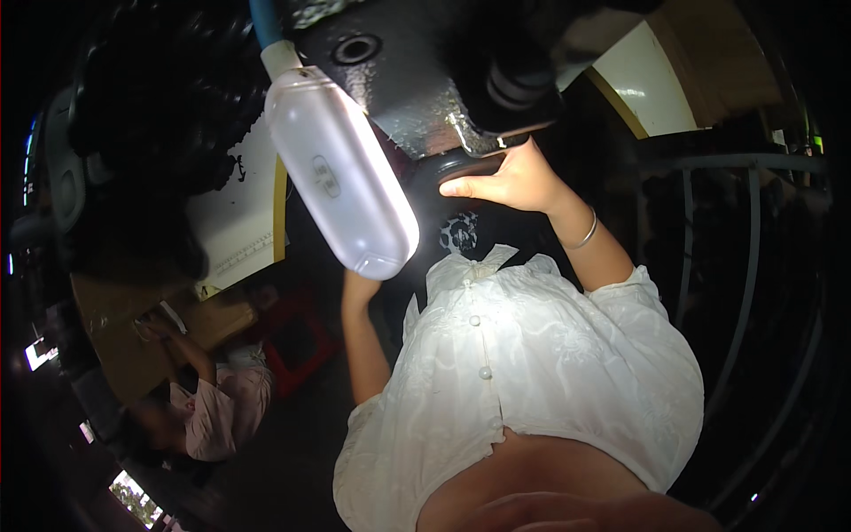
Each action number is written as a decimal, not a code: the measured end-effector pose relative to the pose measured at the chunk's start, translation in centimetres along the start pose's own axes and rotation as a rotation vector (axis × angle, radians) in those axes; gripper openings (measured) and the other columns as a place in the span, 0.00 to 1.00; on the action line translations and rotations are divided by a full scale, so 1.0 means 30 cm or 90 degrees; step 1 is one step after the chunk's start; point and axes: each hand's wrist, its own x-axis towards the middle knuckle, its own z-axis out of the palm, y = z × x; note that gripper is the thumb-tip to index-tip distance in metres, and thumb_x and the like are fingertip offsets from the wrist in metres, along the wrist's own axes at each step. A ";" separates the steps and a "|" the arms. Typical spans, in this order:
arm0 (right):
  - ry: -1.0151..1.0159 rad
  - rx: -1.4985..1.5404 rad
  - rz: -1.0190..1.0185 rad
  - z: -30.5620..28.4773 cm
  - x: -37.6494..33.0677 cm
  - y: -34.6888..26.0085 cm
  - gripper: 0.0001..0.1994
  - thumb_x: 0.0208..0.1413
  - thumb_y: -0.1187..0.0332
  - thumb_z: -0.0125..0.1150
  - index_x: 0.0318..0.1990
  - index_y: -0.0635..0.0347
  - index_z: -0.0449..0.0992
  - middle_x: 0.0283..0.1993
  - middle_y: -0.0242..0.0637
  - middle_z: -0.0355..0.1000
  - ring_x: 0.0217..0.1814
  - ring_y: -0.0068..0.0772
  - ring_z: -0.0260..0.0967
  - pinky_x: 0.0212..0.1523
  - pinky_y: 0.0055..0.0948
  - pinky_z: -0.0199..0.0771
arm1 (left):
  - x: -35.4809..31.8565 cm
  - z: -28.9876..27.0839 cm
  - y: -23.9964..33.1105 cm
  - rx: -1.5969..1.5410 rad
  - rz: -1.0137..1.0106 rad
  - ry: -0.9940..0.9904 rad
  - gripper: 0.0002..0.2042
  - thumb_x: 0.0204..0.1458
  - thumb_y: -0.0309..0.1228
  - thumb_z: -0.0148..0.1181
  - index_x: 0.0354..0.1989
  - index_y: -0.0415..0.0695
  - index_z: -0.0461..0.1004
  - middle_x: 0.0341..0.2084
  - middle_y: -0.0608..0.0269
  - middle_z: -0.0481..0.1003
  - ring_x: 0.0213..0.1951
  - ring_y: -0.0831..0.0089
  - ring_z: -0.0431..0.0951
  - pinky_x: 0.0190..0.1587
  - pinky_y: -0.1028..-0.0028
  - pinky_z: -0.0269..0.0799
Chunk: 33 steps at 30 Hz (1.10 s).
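My right hand [510, 182] is at the underside of a dark machine [408, 106]. Its thumb stretches along a black rounded part [465, 166], and the other fingers go out of sight behind it, so the hand appears closed on that part. A long translucent lamp [341, 173], lit along its right side, hangs in front of the machine. Behind the lamp's lower end is my left hand [362, 286]; only the wrist and its edge show. The lamp hides its fingers and anything they may touch.
A blue cable [266, 22] runs up from the lamp. White boards with yellow edges [239, 208] flank the machine. On the right stands a grey metal rail [745, 164]. A co-worker [226, 399] in light clothing sits at lower left near a red stool [297, 350].
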 end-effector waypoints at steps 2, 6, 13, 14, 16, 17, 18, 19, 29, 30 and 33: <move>0.018 -0.023 0.022 0.009 -0.003 0.002 0.34 0.35 0.69 0.75 0.52 0.60 0.64 0.47 0.36 0.69 0.51 0.31 0.66 0.56 0.32 0.64 | 0.044 0.125 0.059 0.002 -0.015 -0.100 0.11 0.50 0.29 0.61 0.39 0.38 0.73 0.27 0.66 0.76 0.25 0.81 0.73 0.27 0.79 0.68; 0.036 -0.150 0.037 0.025 -0.008 -0.064 0.37 0.34 0.65 0.74 0.55 0.61 0.61 0.50 0.41 0.69 0.52 0.39 0.69 0.54 0.35 0.67 | 0.124 0.377 0.119 0.191 -0.070 -0.361 0.18 0.50 0.39 0.59 0.41 0.37 0.73 0.32 0.50 0.77 0.34 0.63 0.77 0.37 0.70 0.71; 0.179 -0.444 -0.139 -0.223 -0.049 -0.313 0.18 0.40 0.66 0.70 0.39 0.64 0.75 0.37 0.41 0.75 0.38 0.35 0.75 0.42 0.28 0.73 | 0.163 0.406 0.282 0.116 0.022 -0.254 0.20 0.50 0.42 0.59 0.45 0.41 0.74 0.35 0.52 0.77 0.34 0.63 0.79 0.38 0.70 0.72; 0.381 -0.344 -0.203 -0.261 -0.067 -0.318 0.18 0.43 0.68 0.68 0.42 0.64 0.74 0.38 0.40 0.75 0.38 0.33 0.74 0.42 0.27 0.73 | 0.192 0.390 0.226 0.047 0.007 -0.218 0.18 0.51 0.36 0.60 0.47 0.38 0.73 0.35 0.54 0.77 0.34 0.74 0.78 0.37 0.78 0.72; 0.693 -0.198 -0.362 -0.314 -0.068 -0.326 0.17 0.49 0.71 0.63 0.47 0.64 0.72 0.40 0.38 0.74 0.38 0.30 0.73 0.41 0.26 0.73 | 0.205 0.307 0.275 0.047 -0.012 -0.127 0.16 0.51 0.34 0.60 0.46 0.38 0.73 0.33 0.56 0.78 0.34 0.76 0.77 0.37 0.78 0.71; 0.804 -0.159 -0.459 -0.330 -0.045 -0.340 0.17 0.52 0.72 0.59 0.50 0.64 0.70 0.42 0.38 0.73 0.39 0.29 0.72 0.41 0.26 0.74 | 0.211 0.265 0.282 0.029 -0.028 -0.087 0.16 0.51 0.33 0.61 0.45 0.38 0.73 0.33 0.56 0.78 0.34 0.77 0.77 0.37 0.78 0.71; 0.784 -0.217 -0.442 -0.337 -0.014 -0.337 0.17 0.53 0.72 0.58 0.51 0.65 0.69 0.45 0.39 0.71 0.43 0.28 0.70 0.46 0.24 0.70 | 0.237 0.224 0.209 0.064 0.049 -0.018 0.16 0.51 0.33 0.61 0.45 0.37 0.73 0.33 0.56 0.78 0.33 0.77 0.77 0.37 0.78 0.71; 0.762 -0.274 -0.430 -0.340 0.023 -0.328 0.18 0.54 0.73 0.57 0.53 0.65 0.68 0.49 0.40 0.69 0.48 0.27 0.68 0.50 0.23 0.66 | 0.259 0.178 0.227 0.103 0.127 0.053 0.15 0.51 0.32 0.61 0.45 0.36 0.73 0.33 0.57 0.77 0.33 0.77 0.77 0.37 0.78 0.71; 0.353 0.023 -0.032 -0.214 0.152 -0.023 0.26 0.55 0.71 0.48 0.62 0.63 0.54 0.28 0.35 0.71 0.18 0.18 0.65 0.19 0.16 0.67 | 0.368 -0.597 0.811 0.226 0.330 0.870 0.18 0.51 0.35 0.58 0.47 0.39 0.64 0.33 0.56 0.70 0.33 0.69 0.70 0.36 0.74 0.67; 0.332 0.027 -0.037 -0.202 0.139 0.001 0.25 0.55 0.74 0.47 0.62 0.64 0.54 0.28 0.35 0.71 0.19 0.17 0.65 0.20 0.16 0.66 | 0.365 -0.697 0.836 0.245 0.329 0.953 0.22 0.50 0.38 0.59 0.48 0.38 0.61 0.33 0.56 0.68 0.32 0.66 0.70 0.37 0.71 0.68; 0.255 0.056 0.025 -0.183 0.082 0.097 0.24 0.53 0.80 0.45 0.59 0.67 0.55 0.30 0.35 0.71 0.20 0.16 0.64 0.20 0.15 0.66 | 0.388 -1.014 0.848 0.295 0.210 1.155 0.33 0.42 0.46 0.66 0.47 0.34 0.59 0.35 0.51 0.68 0.34 0.59 0.71 0.42 0.65 0.68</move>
